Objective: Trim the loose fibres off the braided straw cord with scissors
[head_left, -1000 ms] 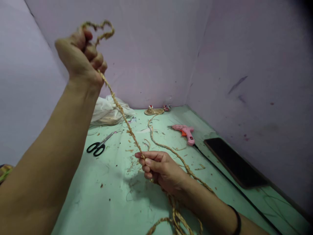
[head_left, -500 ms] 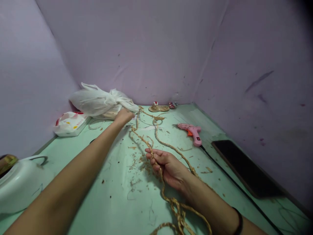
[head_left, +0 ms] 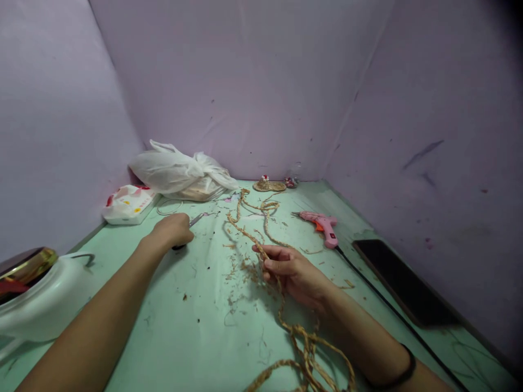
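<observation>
My left hand [head_left: 172,231] is closed over a pair of scissors [head_left: 196,219] at the left of the table. Their metal blades point away to the right, and a bit of black handle shows under my fingers. In my right hand [head_left: 292,271] a braided straw rope [head_left: 281,305] is pinched between thumb and fingers. One stretch of the rope runs off toward the back and loops there; the rest lies in a tangle at the front, near my right forearm. Straw scraps [head_left: 249,272] are scattered beside my right hand.
A pink glue gun [head_left: 324,224] lies right, its black cord running forward past a dark phone [head_left: 402,277]. A white plastic bag [head_left: 175,171], a tissue pack [head_left: 129,204] and a woven straw sole [head_left: 269,187] sit at the back. A white container [head_left: 44,310] stands front left.
My left hand has drawn back from beside the plastic bag to the scissors and closed on them. My right hand keeps its pinch on the rope. The view has shifted slightly.
</observation>
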`<state>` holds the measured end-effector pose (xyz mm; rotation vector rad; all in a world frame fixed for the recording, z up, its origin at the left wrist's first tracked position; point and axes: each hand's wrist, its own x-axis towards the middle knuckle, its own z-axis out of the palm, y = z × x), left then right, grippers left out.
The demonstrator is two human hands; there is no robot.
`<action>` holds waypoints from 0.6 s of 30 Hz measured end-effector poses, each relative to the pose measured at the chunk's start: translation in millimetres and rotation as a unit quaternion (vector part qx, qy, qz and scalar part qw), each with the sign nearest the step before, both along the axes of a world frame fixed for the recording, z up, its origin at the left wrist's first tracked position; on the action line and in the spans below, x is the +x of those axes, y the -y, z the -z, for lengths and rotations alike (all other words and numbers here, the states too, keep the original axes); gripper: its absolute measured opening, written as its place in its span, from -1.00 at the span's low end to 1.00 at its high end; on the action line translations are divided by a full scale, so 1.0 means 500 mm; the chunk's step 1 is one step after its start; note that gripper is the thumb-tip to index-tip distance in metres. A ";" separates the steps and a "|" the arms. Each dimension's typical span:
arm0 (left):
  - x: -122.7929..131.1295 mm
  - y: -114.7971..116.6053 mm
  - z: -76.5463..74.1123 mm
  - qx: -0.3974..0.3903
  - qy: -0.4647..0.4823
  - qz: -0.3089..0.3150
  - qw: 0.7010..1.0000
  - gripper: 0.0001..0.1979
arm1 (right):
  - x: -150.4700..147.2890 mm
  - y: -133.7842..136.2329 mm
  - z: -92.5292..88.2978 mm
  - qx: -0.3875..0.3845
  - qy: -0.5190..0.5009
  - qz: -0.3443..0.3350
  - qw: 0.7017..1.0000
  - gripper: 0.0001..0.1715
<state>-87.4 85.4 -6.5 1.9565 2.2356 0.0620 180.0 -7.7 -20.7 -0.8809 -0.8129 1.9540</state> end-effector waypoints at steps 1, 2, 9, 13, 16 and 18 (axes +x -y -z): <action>0.001 0.000 -0.001 -0.006 -0.014 0.001 1.000 -0.86 | 0.002 0.000 0.000 0.000 0.018 0.010 1.000 -0.64; 0.003 0.002 -0.002 -0.012 -0.027 0.003 1.000 -0.84 | 0.003 -0.001 0.001 -0.006 0.035 0.021 0.999 -0.64; 0.015 0.026 -0.014 -0.043 -0.084 0.006 0.995 -0.72 | 0.009 -0.004 -0.002 -0.039 0.043 0.037 0.998 -0.85; 0.017 0.032 -0.016 -0.050 -0.101 -0.004 0.994 -0.73 | 0.013 -0.004 -0.009 -0.038 0.016 0.030 0.999 -0.86; 0.016 0.028 -0.011 -0.026 -0.104 -0.014 0.994 -0.72 | 0.019 -0.006 -0.012 -0.027 -0.017 0.035 0.999 -0.79; 0.013 0.023 -0.005 -0.007 -0.096 -0.013 0.995 -0.74 | 0.023 -0.009 -0.013 -0.029 -0.040 0.025 0.998 -0.72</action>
